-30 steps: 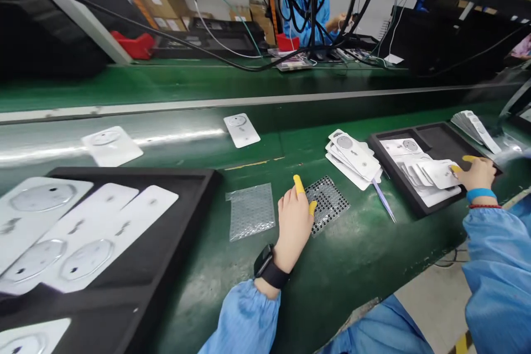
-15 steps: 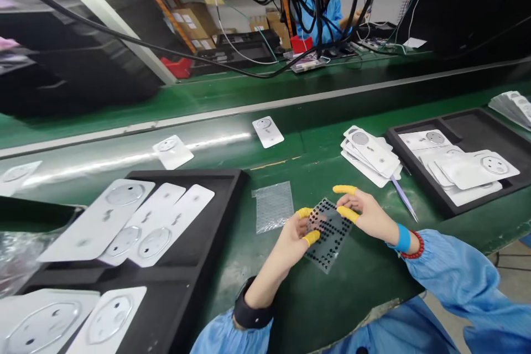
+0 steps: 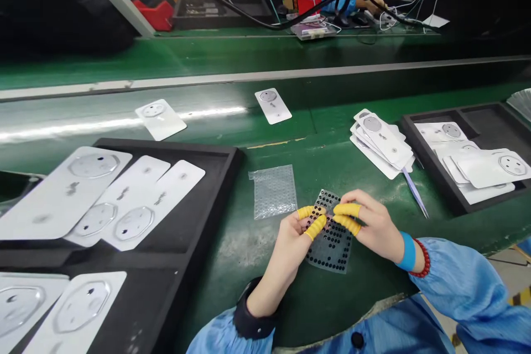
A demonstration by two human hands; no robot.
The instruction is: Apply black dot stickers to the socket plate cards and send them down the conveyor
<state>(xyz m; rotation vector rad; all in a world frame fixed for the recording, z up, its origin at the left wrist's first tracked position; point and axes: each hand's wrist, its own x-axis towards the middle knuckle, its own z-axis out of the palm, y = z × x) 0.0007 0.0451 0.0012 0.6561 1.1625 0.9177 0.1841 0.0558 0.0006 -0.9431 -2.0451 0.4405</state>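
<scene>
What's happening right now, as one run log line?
left hand: pinches dotted sheet | right hand: fingers at same sheet | bubble wrap: on green table, left of sheet

Dotted sheet [image 3: 332, 243]: clear plastic film with glossy black dots
Bubble-wrap pouch [image 3: 274, 192]: clear plastic, bumpy, shiny
White panels [image 3: 274, 112]: smooth, plastic-looking, satin
Trays [image 3: 194, 210]: black, foam-like, matt
Table [image 3: 357, 298]: smooth green covering, glossy, worn rough at near edge
Finger covers [image 3: 347, 209]: yellow, rubbery, wrinkled, matt
Sleeves [image 3: 460, 271]: blue cloth, creased

Red bin [image 3: 155, 14], black cable [image 3: 269, 26], white paper [image 3: 436, 20]
</scene>
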